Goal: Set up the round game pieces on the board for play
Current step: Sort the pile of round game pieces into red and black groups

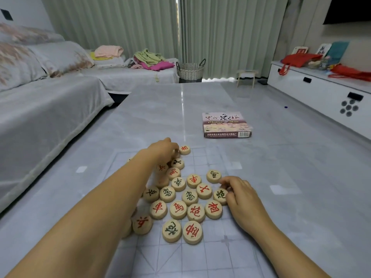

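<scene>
Several round wooden pieces with red or green characters lie bunched in the middle of a thin, see-through board sheet on the grey table. My left hand reaches over the pile to the board's far side, fingers curled down around a piece that is mostly hidden, next to a red-marked piece. My right hand rests at the pile's right edge, fingertips pinching a small piece beside the green-marked piece. My left forearm hides some pieces on the left.
The game's box lies on the table beyond the board, to the right. A sofa runs along the left of the table. A white cabinet stands at the right, a woven basket at the far end.
</scene>
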Demonstrator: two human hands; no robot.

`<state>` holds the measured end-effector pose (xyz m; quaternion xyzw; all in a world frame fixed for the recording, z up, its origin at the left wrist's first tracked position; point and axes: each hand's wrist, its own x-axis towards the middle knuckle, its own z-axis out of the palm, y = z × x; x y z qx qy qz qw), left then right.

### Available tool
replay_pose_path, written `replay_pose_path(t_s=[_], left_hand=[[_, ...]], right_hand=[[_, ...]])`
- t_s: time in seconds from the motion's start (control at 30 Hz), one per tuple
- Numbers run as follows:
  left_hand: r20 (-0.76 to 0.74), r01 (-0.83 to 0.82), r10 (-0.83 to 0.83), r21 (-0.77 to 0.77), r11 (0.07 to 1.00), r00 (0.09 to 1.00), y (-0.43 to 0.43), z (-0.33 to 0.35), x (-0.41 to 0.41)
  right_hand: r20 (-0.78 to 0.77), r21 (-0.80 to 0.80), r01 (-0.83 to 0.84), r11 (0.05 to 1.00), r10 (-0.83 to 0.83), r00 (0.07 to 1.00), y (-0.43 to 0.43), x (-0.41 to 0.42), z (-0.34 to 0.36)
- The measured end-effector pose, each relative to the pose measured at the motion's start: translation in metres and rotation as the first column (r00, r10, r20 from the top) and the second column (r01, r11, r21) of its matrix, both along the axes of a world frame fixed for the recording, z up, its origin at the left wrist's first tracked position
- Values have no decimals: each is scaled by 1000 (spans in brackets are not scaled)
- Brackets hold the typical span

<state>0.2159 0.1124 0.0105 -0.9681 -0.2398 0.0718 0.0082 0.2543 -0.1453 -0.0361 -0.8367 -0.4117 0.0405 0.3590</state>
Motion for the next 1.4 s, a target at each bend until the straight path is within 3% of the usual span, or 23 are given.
replay_pose_path(t_s=[0.1,0.17,0.27,0.33,0.4,0.43,0.5,0.6,0.73,0.87,1.2,1.4], left_hand=[[50,-22,20,52,998,999,-4,-5,2],[165,-59,54,26,998,985,-9,-2,-3],[448,-35,151,-256,966,881,-19,18,-32],[579,90,260,-505,858,773,-35,31,-70],[587,209,387,-702,681,711,-61,33,-120],[566,236,431,-757,610,702,-75,31,-145],[531,218,484,-798,563,696,-101,24,-189],[512,121,443,-743,658,736,-130,8,-220],[448,62,385,-712,700,807,-149,-16,-227],[436,-37,300,-517,855,848,-142,-21,-231],[313,-40,287,-610,791,905,-142,-15,-240],[411,-59,199,-328,943,890,-152,-23,-230]], right_hand=[[-65,32,13,999,-11,998,-1,1,-1],[-88,45,23,999,-19,996,-1,3,-1],[-91,37,27,999,-23,996,-1,5,-1],[-93,26,27,999,-24,995,-1,5,0],[-104,27,31,999,-28,994,-1,6,0],[-114,29,34,999,-31,993,-1,6,1],[-128,34,36,999,-32,991,-2,6,1],[-151,56,50,997,-41,988,-4,3,3],[-169,65,40,997,-29,985,-6,-2,5],[-173,76,40,996,-27,985,-8,-6,7],[-58,-33,9,999,-11,998,-7,-10,5],[-6,-60,20,998,-20,1000,-8,-13,5]])
